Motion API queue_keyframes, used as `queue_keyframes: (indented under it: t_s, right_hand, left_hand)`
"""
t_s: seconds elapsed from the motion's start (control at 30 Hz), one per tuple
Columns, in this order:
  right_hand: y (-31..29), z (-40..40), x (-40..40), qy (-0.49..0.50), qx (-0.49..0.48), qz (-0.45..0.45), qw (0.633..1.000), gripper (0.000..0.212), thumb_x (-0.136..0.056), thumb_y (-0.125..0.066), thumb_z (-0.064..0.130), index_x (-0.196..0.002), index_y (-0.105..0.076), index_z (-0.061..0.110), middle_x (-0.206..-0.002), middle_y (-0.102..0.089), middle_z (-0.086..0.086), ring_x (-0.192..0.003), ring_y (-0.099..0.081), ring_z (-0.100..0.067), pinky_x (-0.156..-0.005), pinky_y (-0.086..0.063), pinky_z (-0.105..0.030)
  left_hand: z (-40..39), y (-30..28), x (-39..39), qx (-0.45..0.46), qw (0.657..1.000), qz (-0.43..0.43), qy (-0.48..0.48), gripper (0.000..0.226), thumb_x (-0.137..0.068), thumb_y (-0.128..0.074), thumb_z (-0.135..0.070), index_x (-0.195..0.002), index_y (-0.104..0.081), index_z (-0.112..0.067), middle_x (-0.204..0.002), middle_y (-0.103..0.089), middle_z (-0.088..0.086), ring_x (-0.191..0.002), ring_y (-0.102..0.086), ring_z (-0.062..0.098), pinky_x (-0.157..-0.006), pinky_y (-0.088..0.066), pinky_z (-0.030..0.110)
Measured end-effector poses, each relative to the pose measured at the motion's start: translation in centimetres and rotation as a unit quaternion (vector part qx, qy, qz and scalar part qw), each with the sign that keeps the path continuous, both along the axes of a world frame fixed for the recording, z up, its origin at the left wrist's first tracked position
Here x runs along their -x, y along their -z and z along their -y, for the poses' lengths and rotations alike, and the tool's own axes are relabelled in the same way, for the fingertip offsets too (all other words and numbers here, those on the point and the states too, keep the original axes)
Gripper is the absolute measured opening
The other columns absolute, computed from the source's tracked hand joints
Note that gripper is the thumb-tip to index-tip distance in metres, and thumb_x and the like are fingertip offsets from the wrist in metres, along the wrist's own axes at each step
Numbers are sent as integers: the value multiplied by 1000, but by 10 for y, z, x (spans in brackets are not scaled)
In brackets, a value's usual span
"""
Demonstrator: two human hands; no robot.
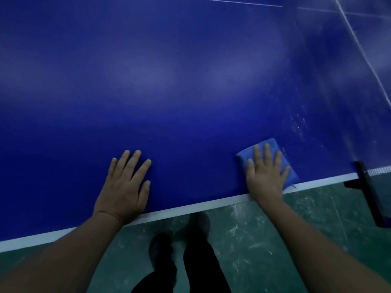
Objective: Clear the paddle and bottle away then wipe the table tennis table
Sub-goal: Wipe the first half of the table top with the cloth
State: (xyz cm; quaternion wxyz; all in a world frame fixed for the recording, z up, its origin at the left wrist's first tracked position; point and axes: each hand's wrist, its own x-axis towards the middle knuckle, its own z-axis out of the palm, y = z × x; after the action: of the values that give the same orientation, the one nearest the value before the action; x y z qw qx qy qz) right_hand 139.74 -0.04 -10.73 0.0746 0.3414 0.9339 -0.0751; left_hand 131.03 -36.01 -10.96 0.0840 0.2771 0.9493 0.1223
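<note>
My right hand [267, 174] presses a folded blue cloth [268, 160] flat against the blue desk [169, 81], fingers straight and spread, just inside the desk's white edge line [190, 207]. To the cloth's left, well apart from it, my left hand [124, 187] lies palm down on the desk, fingers straight, holding nothing. To the cloth's right stands the black net post [369, 193]. Beyond the cloth, pale specks dot the desk. Below the edge line, green floor [264, 240] and my dark shoes [160, 250].
</note>
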Motion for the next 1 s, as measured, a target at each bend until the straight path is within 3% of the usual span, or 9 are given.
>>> queue_keyframes:
  t_s: [0.1,0.2,0.27,0.43,0.53,0.63,0.8,0.93,1.0]
  right_hand:
    - [1,39,12,67,12,-25,997,57,-103,-22,50,-157,-8,40,-166,4,10,-153,5,-26,-118,3,-64]
    - [8,95,-5,-254,5,-12,967,56,-102,-20,53,-155,-13,38,-165,-6,8,-152,-3,-27,-118,2,-60]
    - [6,56,-11,-340,0,9,940,55,-102,-19,54,-155,-17,39,-165,-11,8,-153,-7,-29,-119,0,-59]
    - [-1,-45,-9,30,-3,43,999,59,-100,-12,55,-157,-2,42,-166,9,12,-153,9,-23,-119,3,-61]
    - [2,12,-17,-151,14,33,988,59,-98,-5,57,-154,0,43,-164,10,12,-152,10,-23,-118,7,-59]
    - [3,-6,-33,-380,3,47,924,55,-103,-15,56,-154,-1,45,-165,5,11,-153,5,-27,-119,2,-60]
    - [-5,-76,-5,-11,9,40,999,66,-103,-27,51,-158,2,28,-167,6,6,-153,9,-23,-120,4,-57]
    - [3,-10,-32,-297,24,35,954,66,-101,-14,58,-157,7,30,-165,13,9,-153,11,-23,-120,13,-50]
    - [0,-41,-34,-337,7,32,941,66,-100,-13,60,-157,0,30,-165,9,9,-153,5,-25,-121,9,-49]
  left_hand:
    - [-1,-1,-1,0,1000,-3,14,60,-97,-29,-41,-148,-42,-13,-159,-31,14,-150,-16,34,-122,-1,46]
    - [-1,-1,-2,8,1000,-3,19,60,-97,-28,-42,-148,-44,-14,-157,-34,13,-149,-19,35,-122,-4,47]
    - [-1,-1,-1,12,1000,1,22,60,-97,-28,-43,-147,-45,-14,-157,-35,14,-149,-20,35,-122,-5,47]
    - [-5,-4,-2,25,1000,3,14,63,-96,-27,-45,-147,-46,-13,-156,-36,16,-148,-22,38,-120,-15,56]
    - [-7,-8,-4,42,999,3,10,65,-96,-26,-47,-146,-47,-12,-155,-38,16,-147,-25,39,-119,-18,58]
    - [-12,-10,-7,45,999,-6,1,66,-95,-27,-48,-145,-48,-11,-154,-38,16,-146,-26,37,-118,-17,58]
    - [-58,-14,-21,-5,1000,4,-3,66,-95,-28,-47,-148,-44,-11,-158,-33,13,-149,-21,32,-121,-14,54]
    - [-94,-9,-38,-9,999,32,2,68,-94,-24,-49,-150,-39,-14,-161,-27,9,-151,-15,28,-122,-11,53]
    - [-98,-4,-41,3,1000,28,-10,68,-95,-24,-48,-150,-40,-13,-161,-26,10,-152,-13,28,-122,-9,53]
